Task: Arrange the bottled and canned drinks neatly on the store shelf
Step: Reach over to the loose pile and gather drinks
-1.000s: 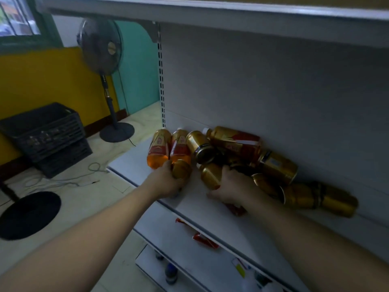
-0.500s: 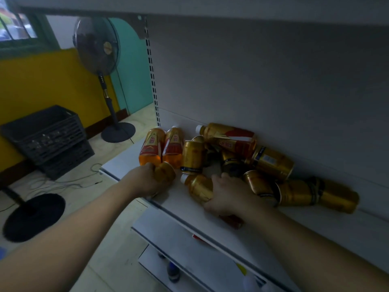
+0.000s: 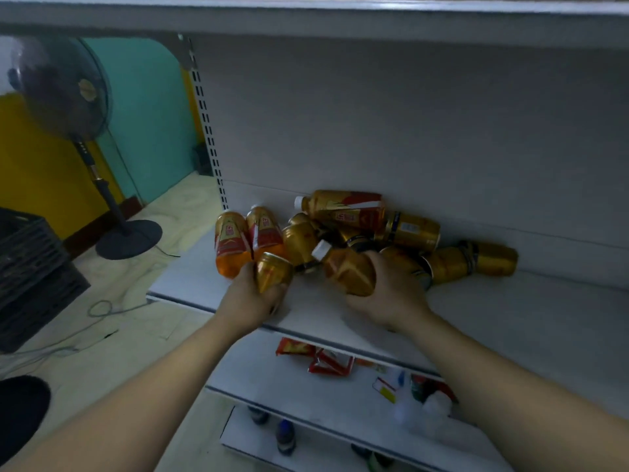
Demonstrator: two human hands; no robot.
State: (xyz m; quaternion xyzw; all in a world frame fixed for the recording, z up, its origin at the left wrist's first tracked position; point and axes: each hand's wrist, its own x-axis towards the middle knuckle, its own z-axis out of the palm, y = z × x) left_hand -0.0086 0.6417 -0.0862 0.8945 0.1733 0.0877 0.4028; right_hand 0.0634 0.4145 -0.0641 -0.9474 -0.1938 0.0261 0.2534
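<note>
A heap of gold cans and orange tea bottles lies toppled on the white shelf point(image 3: 510, 321). My left hand point(image 3: 250, 301) grips a gold can point(image 3: 272, 272) near the shelf's front edge. My right hand point(image 3: 388, 294) is wrapped around a white-capped orange bottle point(image 3: 345, 270), tilted with its cap pointing up and left. Two orange bottles point(image 3: 245, 243) lie side by side at the left of the heap. A larger bottle point(image 3: 343, 207) rests against the back panel, and more gold cans point(image 3: 473, 262) lie on their sides to the right.
Red snack packets point(image 3: 316, 357) and small bottles point(image 3: 286, 434) sit on the lower shelves. A standing fan point(image 3: 68, 93) and a dark plastic crate point(image 3: 30, 277) are on the floor to the left, with cables trailing nearby. An upper shelf point(image 3: 340, 18) overhangs.
My right hand has lifted the orange bottle out of the heap and tilted it upward. My left hand keeps its hold on the gold can, which has risen slightly.
</note>
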